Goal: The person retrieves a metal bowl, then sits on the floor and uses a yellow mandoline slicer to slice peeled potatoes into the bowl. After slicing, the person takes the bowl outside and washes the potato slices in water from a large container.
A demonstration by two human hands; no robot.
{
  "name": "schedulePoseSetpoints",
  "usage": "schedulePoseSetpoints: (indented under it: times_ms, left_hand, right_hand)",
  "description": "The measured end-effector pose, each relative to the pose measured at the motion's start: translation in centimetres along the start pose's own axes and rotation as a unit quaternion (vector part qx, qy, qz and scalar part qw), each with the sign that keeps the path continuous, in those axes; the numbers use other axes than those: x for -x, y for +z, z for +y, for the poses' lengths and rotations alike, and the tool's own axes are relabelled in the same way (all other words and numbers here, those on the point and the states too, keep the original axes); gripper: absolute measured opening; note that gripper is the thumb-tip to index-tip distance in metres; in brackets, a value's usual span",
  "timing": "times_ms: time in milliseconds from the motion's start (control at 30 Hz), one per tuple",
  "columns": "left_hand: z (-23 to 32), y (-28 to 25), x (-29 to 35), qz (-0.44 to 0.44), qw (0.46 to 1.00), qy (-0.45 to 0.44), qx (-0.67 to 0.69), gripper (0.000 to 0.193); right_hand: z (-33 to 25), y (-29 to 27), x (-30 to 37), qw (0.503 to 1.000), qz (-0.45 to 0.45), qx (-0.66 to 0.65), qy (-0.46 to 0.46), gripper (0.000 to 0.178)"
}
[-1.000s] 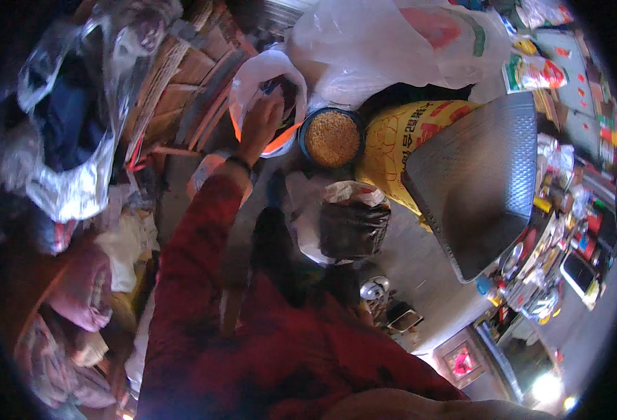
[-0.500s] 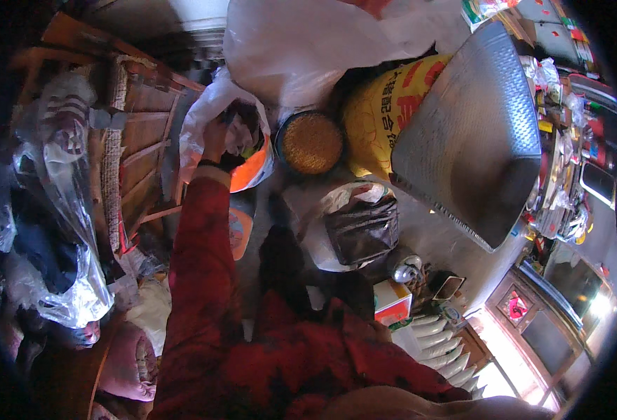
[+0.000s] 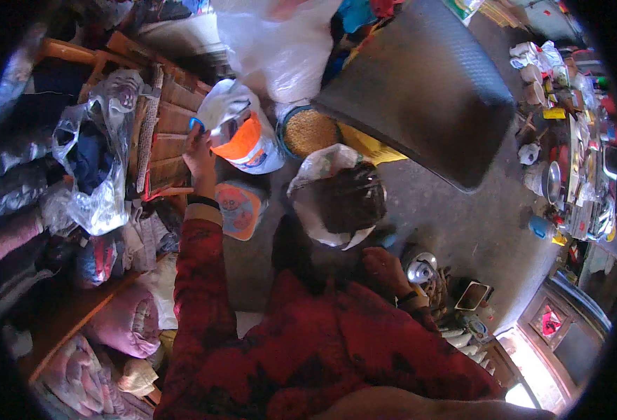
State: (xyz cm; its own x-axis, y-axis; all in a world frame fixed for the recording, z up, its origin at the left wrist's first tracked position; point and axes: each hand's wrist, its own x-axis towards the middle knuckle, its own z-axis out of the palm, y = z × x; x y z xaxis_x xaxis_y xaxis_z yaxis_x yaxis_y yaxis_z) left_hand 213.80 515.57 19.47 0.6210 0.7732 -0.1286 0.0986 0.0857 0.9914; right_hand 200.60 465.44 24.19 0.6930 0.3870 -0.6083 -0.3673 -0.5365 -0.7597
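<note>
My left hand is raised beside a white, orange and blue sack, its fingers closed round a small blue thing whose kind I cannot make out. The sack stands with its mouth open. Low on the right, my right hand is curled near my knee; whatever it may hold is hidden. Between my hands stands a white bag with a dark plastic liner folded over its opening. Just beyond is a round tub of yellowish grain.
An orange-rimmed stool stands below the sack. A large grey bin-like container tilts over a yellow sack at upper right. Wooden chair slats and clothes in clear plastic crowd the left. A metal kettle sits by my right hand.
My left hand has come out of the sack's mouth and now holds a small blue thing beside it. My right hand has come into view. The whole view has shifted.
</note>
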Motion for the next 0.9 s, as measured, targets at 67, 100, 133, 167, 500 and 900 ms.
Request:
schedulePoseSetpoints:
  times_ms: [67, 100, 133, 167, 500, 900]
  left_hand:
    - [2.8, 2.0, 4.4, -0.008, 0.999, 0.001, 0.038, 0.02]
    - [4.3, 3.2, 7.2, -0.046, 0.998, 0.042, 0.002, 0.019]
    - [5.8, 4.2, 10.5, -0.075, 0.994, 0.064, -0.039, 0.018]
    - [7.5, 5.5, 13.9, -0.103, 0.988, 0.077, -0.086, 0.017]
    - [12.5, 28.9, 51.2, -0.615, 0.733, 0.207, -0.203, 0.023]
    - [10.5, 45.4, 58.2, -0.692, 0.647, 0.153, -0.281, 0.023]
  right_hand:
    - [-0.5, -3.5, 2.3, 0.997, 0.02, -0.008, -0.068, 0.03]
    - [-0.7, -5.6, 3.8, 0.972, 0.051, 0.128, -0.192, 0.03]
    - [-0.9, -7.8, 5.3, 0.905, 0.083, 0.253, -0.331, 0.03]
    - [-1.1, -10.2, 6.9, 0.936, 0.058, 0.218, -0.271, 0.03]
    - [0.4, -25.4, 19.0, 0.956, 0.231, 0.036, -0.179, 0.033]
    - [7.9, -34.8, 21.3, 0.887, 0.424, -0.116, -0.142, 0.02]
